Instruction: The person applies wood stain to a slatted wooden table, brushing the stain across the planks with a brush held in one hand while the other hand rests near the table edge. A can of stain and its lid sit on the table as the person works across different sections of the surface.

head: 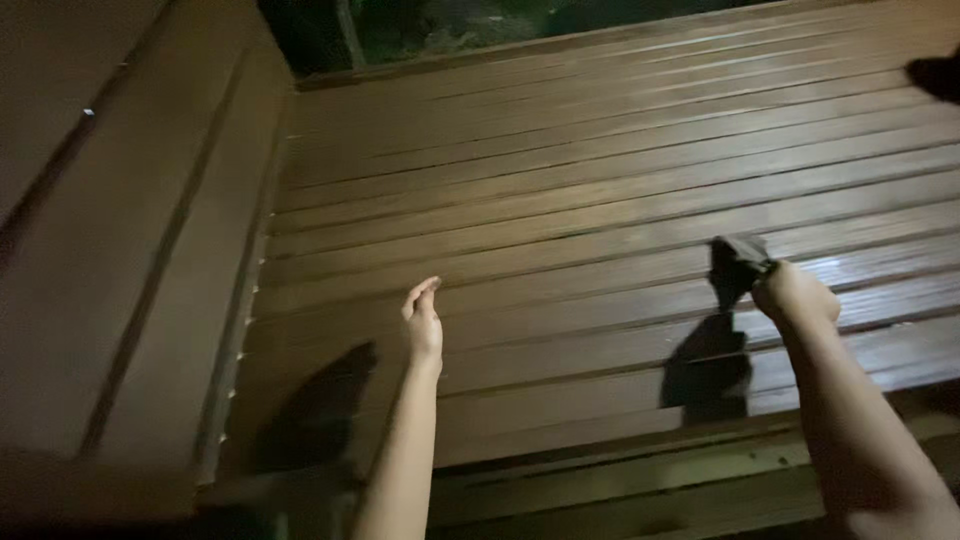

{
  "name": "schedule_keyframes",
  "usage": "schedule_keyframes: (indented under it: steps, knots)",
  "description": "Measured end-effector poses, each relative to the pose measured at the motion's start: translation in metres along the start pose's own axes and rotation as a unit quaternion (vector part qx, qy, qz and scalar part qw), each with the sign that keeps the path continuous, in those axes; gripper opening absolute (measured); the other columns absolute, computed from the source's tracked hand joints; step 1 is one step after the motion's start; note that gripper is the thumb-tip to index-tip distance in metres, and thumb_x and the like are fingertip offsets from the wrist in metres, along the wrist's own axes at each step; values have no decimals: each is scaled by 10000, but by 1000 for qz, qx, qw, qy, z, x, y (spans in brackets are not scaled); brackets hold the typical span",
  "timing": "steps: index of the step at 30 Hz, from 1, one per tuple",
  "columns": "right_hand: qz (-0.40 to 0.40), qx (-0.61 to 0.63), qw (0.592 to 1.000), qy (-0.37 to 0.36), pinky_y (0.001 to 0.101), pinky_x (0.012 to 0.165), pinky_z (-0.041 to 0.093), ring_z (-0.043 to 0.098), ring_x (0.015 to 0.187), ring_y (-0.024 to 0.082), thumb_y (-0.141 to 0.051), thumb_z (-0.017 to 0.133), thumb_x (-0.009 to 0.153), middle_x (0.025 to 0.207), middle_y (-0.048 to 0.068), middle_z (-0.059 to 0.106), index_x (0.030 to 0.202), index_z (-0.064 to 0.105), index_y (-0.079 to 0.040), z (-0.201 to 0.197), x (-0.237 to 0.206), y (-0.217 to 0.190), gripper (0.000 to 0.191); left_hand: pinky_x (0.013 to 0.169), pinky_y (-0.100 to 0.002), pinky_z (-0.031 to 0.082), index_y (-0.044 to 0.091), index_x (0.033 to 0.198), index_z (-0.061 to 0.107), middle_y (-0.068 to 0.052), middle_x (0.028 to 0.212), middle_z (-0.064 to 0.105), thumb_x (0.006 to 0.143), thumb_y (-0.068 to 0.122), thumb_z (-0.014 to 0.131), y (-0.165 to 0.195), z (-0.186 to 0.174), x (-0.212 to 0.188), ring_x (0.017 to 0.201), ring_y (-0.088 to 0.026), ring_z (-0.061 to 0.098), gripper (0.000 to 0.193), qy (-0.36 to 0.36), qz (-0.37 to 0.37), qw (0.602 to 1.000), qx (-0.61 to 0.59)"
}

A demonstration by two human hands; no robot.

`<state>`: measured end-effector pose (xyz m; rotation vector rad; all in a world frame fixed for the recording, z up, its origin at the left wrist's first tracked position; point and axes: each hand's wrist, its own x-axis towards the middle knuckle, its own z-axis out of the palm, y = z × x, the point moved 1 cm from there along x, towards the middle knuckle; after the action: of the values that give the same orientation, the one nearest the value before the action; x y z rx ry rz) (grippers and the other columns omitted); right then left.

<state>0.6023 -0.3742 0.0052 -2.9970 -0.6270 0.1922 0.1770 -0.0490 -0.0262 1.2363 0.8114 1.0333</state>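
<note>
My right hand (795, 297) is closed around a small dark cloth (735, 265) that hangs from its fingers just above a brown slatted wooden bench seat (560, 200). The cloth casts a dark shadow on the slats below it. My left hand (424, 318) hovers over the seat's front left part, fingers held together and holding nothing. Its shadow falls to the left on the slats.
A wooden backrest or side panel (120, 250) rises at the left of the seat. Dark foliage (440, 25) shows beyond the far edge. A dark object (938, 75) sits at the far right edge of the seat.
</note>
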Motion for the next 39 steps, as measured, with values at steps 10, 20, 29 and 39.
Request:
schedule_keyframes:
  steps: [10,20,29,39]
  knots:
    - [-357,7,933,-33,408,527,566,686,664,200,-320,583,987,813,84,731,962,707,-100,93,-178,-325,254,1102,-322,428,109,1276,690,-59,1367,679,1048,285,452,37,-24,-20,1313,-197,596,374,55,-40,990,126]
    - [-72,-16,997,-16,485,742,590,726,920,334,-470,650,940,1035,182,748,1114,710,-55,17,20,-94,453,1112,-359,417,157,1311,671,-28,1400,652,1040,344,437,56,-23,-11,1321,-195,583,405,89,-58,980,165]
    - [-174,-32,984,-26,479,782,622,764,970,309,-327,613,961,1062,147,764,1137,695,-75,47,-46,-169,318,1103,-377,428,162,1288,683,-35,1390,662,1057,384,437,27,18,-1,1284,-207,596,404,91,-30,983,157]
    - [-466,-263,833,142,275,516,553,644,559,113,-398,427,1050,863,57,718,1265,632,-117,71,11,-166,408,1133,-366,411,76,1262,695,-93,1356,679,1051,317,446,8,48,16,1323,-236,588,405,92,14,991,92]
